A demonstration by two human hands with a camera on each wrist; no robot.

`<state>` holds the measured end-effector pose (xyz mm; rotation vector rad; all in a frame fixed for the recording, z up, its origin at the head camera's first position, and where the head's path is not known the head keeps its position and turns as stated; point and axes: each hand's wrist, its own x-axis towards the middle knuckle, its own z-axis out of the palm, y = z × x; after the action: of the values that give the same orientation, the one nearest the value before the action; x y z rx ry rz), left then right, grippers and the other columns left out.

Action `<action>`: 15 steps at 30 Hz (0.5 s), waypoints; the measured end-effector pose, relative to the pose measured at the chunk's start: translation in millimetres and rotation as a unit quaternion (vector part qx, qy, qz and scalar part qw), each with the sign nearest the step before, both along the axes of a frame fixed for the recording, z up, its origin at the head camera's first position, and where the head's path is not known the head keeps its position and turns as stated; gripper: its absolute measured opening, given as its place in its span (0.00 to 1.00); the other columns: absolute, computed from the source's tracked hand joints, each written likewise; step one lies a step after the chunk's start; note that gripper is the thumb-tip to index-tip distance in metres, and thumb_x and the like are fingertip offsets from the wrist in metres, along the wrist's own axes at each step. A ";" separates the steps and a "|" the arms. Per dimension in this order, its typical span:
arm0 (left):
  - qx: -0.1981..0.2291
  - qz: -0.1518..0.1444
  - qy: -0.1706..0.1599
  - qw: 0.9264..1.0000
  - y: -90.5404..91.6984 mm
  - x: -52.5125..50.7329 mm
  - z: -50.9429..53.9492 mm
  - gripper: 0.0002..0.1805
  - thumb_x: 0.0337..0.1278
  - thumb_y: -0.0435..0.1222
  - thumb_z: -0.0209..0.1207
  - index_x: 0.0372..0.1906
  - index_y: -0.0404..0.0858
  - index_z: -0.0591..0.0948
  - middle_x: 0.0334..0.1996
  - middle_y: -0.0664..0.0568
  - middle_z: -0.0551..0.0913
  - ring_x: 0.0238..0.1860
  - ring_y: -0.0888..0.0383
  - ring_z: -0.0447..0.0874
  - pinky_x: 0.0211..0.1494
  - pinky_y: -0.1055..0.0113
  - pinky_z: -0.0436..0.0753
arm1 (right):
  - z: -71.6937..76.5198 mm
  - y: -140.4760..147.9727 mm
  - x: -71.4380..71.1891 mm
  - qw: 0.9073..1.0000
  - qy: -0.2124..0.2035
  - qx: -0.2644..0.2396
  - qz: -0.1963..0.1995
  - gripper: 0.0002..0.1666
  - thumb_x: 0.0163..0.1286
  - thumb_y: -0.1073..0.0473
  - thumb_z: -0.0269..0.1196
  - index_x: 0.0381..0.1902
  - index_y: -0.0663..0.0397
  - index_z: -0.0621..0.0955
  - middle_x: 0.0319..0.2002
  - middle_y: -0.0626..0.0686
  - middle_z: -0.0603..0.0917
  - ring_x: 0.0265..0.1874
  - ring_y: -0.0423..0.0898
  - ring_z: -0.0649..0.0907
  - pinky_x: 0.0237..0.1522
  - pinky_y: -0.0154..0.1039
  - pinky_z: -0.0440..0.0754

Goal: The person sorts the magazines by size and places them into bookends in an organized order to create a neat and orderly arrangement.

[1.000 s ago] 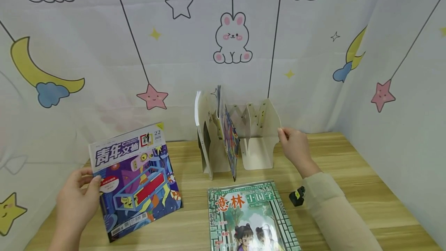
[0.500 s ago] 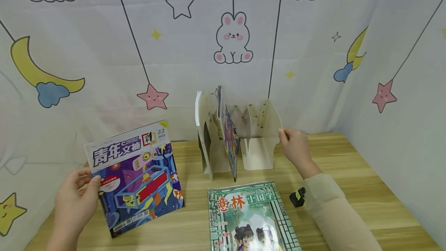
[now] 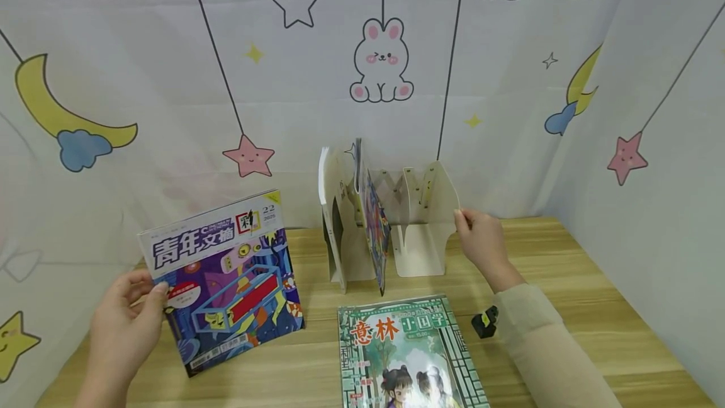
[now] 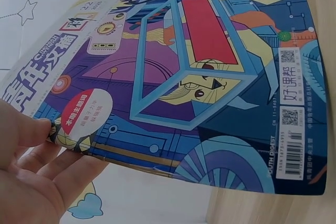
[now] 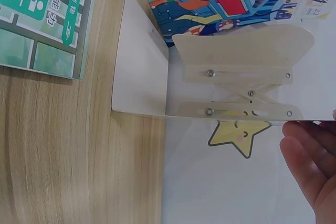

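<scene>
My left hand pinches a purple and blue magazine by its left edge, thumb on the cover and fingers behind. In the left wrist view the same magazine is tilted, its barcode at the right. My right hand pinches the right-end panel of a cream folding bookend. From the right wrist the bookend's end plate and riveted crossed bars show. Another magazine leans in the middle of the bookend, and a white-spined one stands at its left end.
A green magazine lies flat on the wooden table in front of the bookend. A small black object with a yellow patch sits near the right sleeve. Behind the table hangs a printed curtain.
The magazine in my left hand has risen slightly and shifted to the right, turning a little. My right hand keeps its hold on the bookend.
</scene>
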<state>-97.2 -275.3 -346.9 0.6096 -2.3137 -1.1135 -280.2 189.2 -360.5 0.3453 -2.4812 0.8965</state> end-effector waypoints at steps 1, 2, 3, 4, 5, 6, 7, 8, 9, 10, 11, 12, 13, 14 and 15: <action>0.001 0.001 0.001 1.000 0.9 -0.1 0.4 0.13 0.65 0.35 0.53 0.51 0.33 0.71 0.47 0.37 0.79 0.26 0.83 0.70 0.26 0.86 0.76 | 0.0 0.3 0.3 1.000 0.000 0.001 0.000 0.19 0.72 0.59 0.54 0.22 0.62 0.79 0.11 0.52 0.71 0.11 0.43 0.64 0.16 0.33 0.62; 0.002 0.001 0.000 1.000 1.8 -0.1 0.7 0.13 0.65 0.35 0.53 0.51 0.34 0.71 0.47 0.38 0.79 0.26 0.83 0.70 0.26 0.86 0.76 | 0.0 0.5 0.6 1.000 -0.002 0.001 -0.001 0.19 0.72 0.59 0.54 0.22 0.62 0.79 0.11 0.52 0.71 0.11 0.43 0.64 0.16 0.33 0.62; 0.004 0.001 0.002 1.000 2.7 -0.1 0.7 0.13 0.65 0.35 0.53 0.50 0.34 0.71 0.47 0.37 0.79 0.26 0.83 0.71 0.26 0.86 0.76 | 0.1 0.7 0.9 1.000 -0.004 0.001 -0.001 0.19 0.72 0.58 0.54 0.24 0.63 0.80 0.12 0.52 0.72 0.11 0.43 0.65 0.16 0.33 0.62; 0.004 0.002 0.002 1.000 3.6 -0.1 1.2 0.13 0.65 0.35 0.53 0.50 0.34 0.72 0.46 0.38 0.79 0.26 0.83 0.71 0.26 0.86 0.76 | 0.1 0.8 1.1 1.000 -0.004 0.002 -0.001 0.19 0.72 0.58 0.53 0.24 0.63 0.80 0.12 0.53 0.72 0.11 0.43 0.65 0.16 0.33 0.62; 0.003 0.003 0.003 1.000 4.5 -0.1 1.6 0.12 0.65 0.34 0.53 0.50 0.34 0.72 0.46 0.38 0.79 0.26 0.83 0.71 0.26 0.85 0.76 | 0.2 0.9 1.3 1.000 -0.004 0.002 -0.001 0.19 0.72 0.58 0.54 0.24 0.63 0.80 0.12 0.53 0.72 0.11 0.43 0.65 0.16 0.33 0.62; 0.002 0.002 0.004 1.000 5.3 0.1 1.9 0.12 0.65 0.34 0.53 0.50 0.34 0.72 0.46 0.38 0.79 0.25 0.83 0.71 0.26 0.86 0.76 | 0.3 0.9 1.4 1.000 -0.003 0.002 -0.001 0.18 0.72 0.59 0.54 0.25 0.63 0.81 0.12 0.53 0.73 0.11 0.43 0.65 0.16 0.33 0.63; 0.001 0.002 0.005 1.000 6.1 0.2 2.2 0.12 0.64 0.34 0.53 0.50 0.34 0.72 0.46 0.38 0.79 0.25 0.83 0.71 0.26 0.86 0.76 | 0.3 1.0 1.4 1.000 -0.002 0.003 -0.001 0.18 0.72 0.59 0.54 0.25 0.64 0.81 0.13 0.53 0.74 0.11 0.42 0.65 0.16 0.33 0.63; 0.000 0.002 0.006 1.000 6.9 0.3 2.4 0.12 0.64 0.34 0.53 0.50 0.34 0.72 0.46 0.37 0.79 0.25 0.83 0.71 0.26 0.86 0.76 | 0.4 0.9 1.5 1.000 -0.001 0.003 -0.001 0.18 0.72 0.59 0.54 0.26 0.63 0.81 0.13 0.53 0.74 0.11 0.42 0.65 0.16 0.33 0.63; 0.002 0.001 0.008 1.000 7.6 0.4 2.7 0.12 0.64 0.34 0.53 0.50 0.34 0.72 0.47 0.36 0.79 0.25 0.84 0.71 0.26 0.87 0.76 | 0.4 0.8 1.5 1.000 0.000 0.004 -0.001 0.17 0.72 0.59 0.54 0.26 0.63 0.81 0.13 0.53 0.75 0.11 0.42 0.65 0.16 0.33 0.63; 0.003 -0.001 0.010 1.000 8.2 0.5 2.9 0.13 0.65 0.34 0.53 0.51 0.34 0.72 0.48 0.36 0.79 0.26 0.84 0.70 0.26 0.87 0.75 | 0.4 0.7 1.4 1.000 0.001 0.004 -0.002 0.17 0.72 0.59 0.54 0.25 0.63 0.81 0.13 0.54 0.75 0.11 0.42 0.65 0.16 0.33 0.63; 0.004 -0.002 0.010 1.000 8.8 0.5 2.9 0.13 0.65 0.34 0.53 0.51 0.34 0.72 0.49 0.35 0.79 0.26 0.85 0.70 0.26 0.87 0.75 | 0.3 0.7 1.2 1.000 0.001 0.005 -0.002 0.17 0.72 0.59 0.54 0.25 0.63 0.81 0.13 0.54 0.74 0.11 0.42 0.65 0.16 0.33 0.63; 0.006 -0.005 0.012 1.000 9.2 0.6 2.9 0.13 0.65 0.34 0.53 0.51 0.33 0.71 0.49 0.35 0.78 0.27 0.85 0.70 0.27 0.88 0.76 | 0.3 0.6 0.9 1.000 0.002 0.006 -0.003 0.17 0.72 0.59 0.54 0.25 0.63 0.81 0.13 0.53 0.74 0.11 0.42 0.65 0.16 0.33 0.63; 0.008 -0.006 0.013 1.000 9.7 0.6 3.0 0.13 0.65 0.34 0.53 0.52 0.33 0.71 0.49 0.35 0.78 0.27 0.86 0.70 0.27 0.88 0.76 | 0.2 0.4 0.8 1.000 0.000 0.007 -0.004 0.18 0.72 0.59 0.54 0.24 0.62 0.80 0.13 0.53 0.74 0.11 0.42 0.65 0.16 0.34 0.63; 0.010 -0.008 0.014 1.000 10.0 0.5 3.0 0.13 0.65 0.34 0.52 0.52 0.33 0.71 0.49 0.36 0.78 0.28 0.86 0.70 0.28 0.88 0.76 | 0.1 0.2 0.6 1.000 -0.001 0.008 -0.005 0.18 0.72 0.59 0.54 0.24 0.62 0.80 0.13 0.53 0.73 0.11 0.42 0.65 0.16 0.34 0.63; 0.010 -0.010 0.016 1.000 10.3 0.4 3.0 0.13 0.65 0.34 0.53 0.52 0.33 0.71 0.48 0.38 0.79 0.28 0.86 0.70 0.28 0.87 0.76 | -0.1 0.1 0.3 1.000 -0.002 0.009 -0.005 0.18 0.72 0.58 0.54 0.24 0.62 0.80 0.13 0.53 0.73 0.11 0.42 0.65 0.16 0.34 0.63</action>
<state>-96.8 -264.9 -343.9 0.5742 -2.2891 -1.1482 -279.9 189.3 -360.6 0.3360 -2.4939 0.8733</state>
